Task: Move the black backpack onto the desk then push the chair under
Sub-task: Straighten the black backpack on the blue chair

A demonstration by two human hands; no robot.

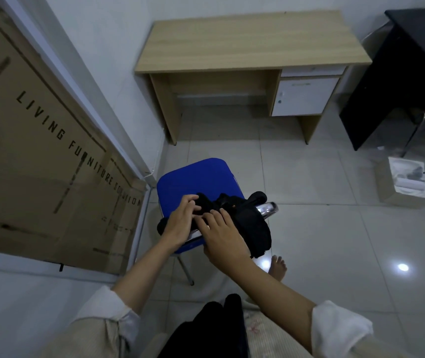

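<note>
Both my hands close on the black backpack [247, 223], left hand [180, 223] and right hand [221, 233] gripping its top as it hangs over the blue chair [193, 177] backrest. Beyond them waits the desk [252, 42]. Straps may snag the chair frame on lifting, I judge.

The backpack [252, 223] is black; the chair [195, 177] seat is bright blue. At 12 o'clock the desk [252, 42] is pale woodgrain with 2 white drawer fronts [305, 95]; floor tiles [335, 228] are glossy grey-white.
</note>
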